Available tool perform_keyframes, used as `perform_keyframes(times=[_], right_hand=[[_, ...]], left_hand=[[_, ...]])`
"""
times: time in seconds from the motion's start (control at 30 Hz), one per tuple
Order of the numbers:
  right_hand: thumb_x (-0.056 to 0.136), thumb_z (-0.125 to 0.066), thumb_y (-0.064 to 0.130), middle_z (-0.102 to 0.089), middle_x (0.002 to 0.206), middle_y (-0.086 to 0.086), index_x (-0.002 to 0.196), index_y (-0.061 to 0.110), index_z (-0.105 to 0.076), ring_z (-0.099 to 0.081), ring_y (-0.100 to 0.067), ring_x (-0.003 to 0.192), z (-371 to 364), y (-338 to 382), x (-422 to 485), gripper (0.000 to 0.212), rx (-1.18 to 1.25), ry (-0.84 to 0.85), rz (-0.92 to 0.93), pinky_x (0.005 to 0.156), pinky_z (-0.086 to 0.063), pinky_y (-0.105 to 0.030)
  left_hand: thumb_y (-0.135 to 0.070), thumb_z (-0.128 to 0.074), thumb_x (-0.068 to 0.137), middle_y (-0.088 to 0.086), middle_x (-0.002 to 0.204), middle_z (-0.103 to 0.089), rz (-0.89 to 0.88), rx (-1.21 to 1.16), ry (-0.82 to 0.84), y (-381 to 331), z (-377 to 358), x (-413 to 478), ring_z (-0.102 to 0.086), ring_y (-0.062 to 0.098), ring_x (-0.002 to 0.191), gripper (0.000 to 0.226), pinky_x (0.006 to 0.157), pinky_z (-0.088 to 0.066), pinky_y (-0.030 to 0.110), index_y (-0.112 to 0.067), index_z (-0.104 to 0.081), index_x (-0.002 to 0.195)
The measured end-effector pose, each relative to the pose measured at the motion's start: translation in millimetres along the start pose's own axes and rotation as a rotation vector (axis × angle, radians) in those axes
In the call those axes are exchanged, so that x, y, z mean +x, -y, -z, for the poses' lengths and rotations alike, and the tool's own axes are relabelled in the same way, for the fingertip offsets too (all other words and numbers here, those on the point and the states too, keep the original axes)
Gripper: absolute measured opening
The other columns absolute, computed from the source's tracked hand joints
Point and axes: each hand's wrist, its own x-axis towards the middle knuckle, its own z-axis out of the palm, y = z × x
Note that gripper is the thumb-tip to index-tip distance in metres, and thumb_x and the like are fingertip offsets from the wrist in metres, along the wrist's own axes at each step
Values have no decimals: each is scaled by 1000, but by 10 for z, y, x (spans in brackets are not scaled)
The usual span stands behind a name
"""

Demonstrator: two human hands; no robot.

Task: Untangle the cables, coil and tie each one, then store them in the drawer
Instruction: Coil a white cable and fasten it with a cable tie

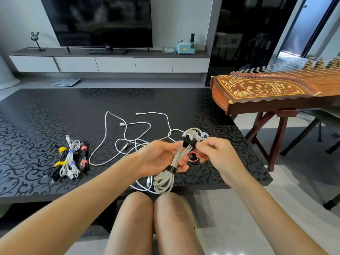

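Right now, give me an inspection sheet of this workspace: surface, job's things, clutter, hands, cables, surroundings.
Surface: dark patterned table, glossy.
Job's things: coiled grey cable with a lower black tie on; three tied bundles lie at left.
Clutter: pink-and-black roll, partly hidden by the hands.
Hands: left hand holds the coiled grey cable; right hand pinches an upper black strap.
Cables: loose white cables lie looped across the table.
Surroundings: television, drawer cabinet, stringed instrument at right.

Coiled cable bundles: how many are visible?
4. Three lie together on the table: yellow-tied bundle, purple-tied bundle, pink-tied bundle. The grey bundle is held by left hand and right hand.
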Motion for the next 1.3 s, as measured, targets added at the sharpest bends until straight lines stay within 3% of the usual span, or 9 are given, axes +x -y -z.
perform_keyframes(times=[0.1, 0.23, 0.4, 0.53, 0.73, 0.87, 1.0, 1.1, 1.3], right_hand=[[87, -59, 5, -62, 59, -1, 69, -2, -64, -56, -8, 56, -20, 29, 9, 20, -4, 5, 25, 54, -48, -17], [86, -58, 5, -62, 57, -3, 63, 3, -63, -54, -7, 50, -15, 37, 5, 23, -43, -27, 47, 52, -46, -13], [86, -58, 6, -65, 62, -10, 65, 2, -65, -61, -17, 55, -81, 55, -56, 23, -212, -40, 149, 57, -50, -30], [86, -56, 1, -54, 58, -23, 59, -10, -52, -48, -30, 56, -247, 87, -122, 29, -336, -129, 335, 59, -42, -43], [84, -57, -4, -63, 61, -15, 58, -6, -58, -59, -24, 64, -274, 93, -245, 26, -212, -289, 365, 62, -47, -22], [81, -54, -5, -66, 55, 3, 47, 25, -63, -68, -13, 63, -271, 201, -242, 47, 68, -278, 208, 64, -53, -25], [77, -51, -6, -67, 55, -1, 42, 19, -60, -66, -12, 61, -295, 354, -181, 44, 187, -306, 208, 57, -49, -14], [79, -51, -6, -67, 56, -2, 41, 16, -59, -67, -13, 63, -336, 320, -267, 44, 226, -268, 145, 65, -50, -20], [83, -54, -6, -67, 62, -8, 45, 4, -53, -68, -17, 63, -287, 223, -381, 40, 334, -234, 124, 61, -53, -18]], left_hand=[[-21, -49, 89, 8, 71, -57, -4, -49, -46, 48, 12, 16, -54, 15, 60, 30, 76, -56, 34, 3, -64, 97], [-25, -48, 95, 1, 66, -55, 5, 207, -186, 65, 9, 32, -52, 12, 58, 25, 82, -57, 37, -5, -62, 92], [-17, -51, 98, 3, 59, -49, -101, 470, -515, 124, -38, 128, -41, 10, 43, 24, 47, -46, 24, -4, -58, 79], [-7, -55, 90, 6, 52, -49, -237, 726, -750, 120, -136, 229, -38, 15, 42, 27, 42, -38, 22, -1, -58, 64], [-9, -52, 83, 8, 52, -43, -391, 1172, -858, 54, -251, 219, -33, 19, 49, 25, 49, -29, 28, 6, -56, 64], [-13, -50, 89, 3, 58, -45, -381, 1465, -858, 75, -297, 205, -41, 21, 62, 25, 56, -26, 28, -7, -52, 65], [-12, -46, 92, -5, 62, -36, -384, 1833, -871, 6, -331, 187, -47, 23, 72, 14, 60, -30, 29, -15, -47, 78], [-14, -44, 95, 2, 79, -57, -330, 2023, -808, 33, -274, 100, -57, 25, 82, 12, 63, -36, 31, -13, -55, 90], [-19, -47, 96, 8, 71, -61, -520, 1574, -720, 24, -158, -26, -54, 28, 67, 17, 60, -32, 32, -4, -55, 99]])
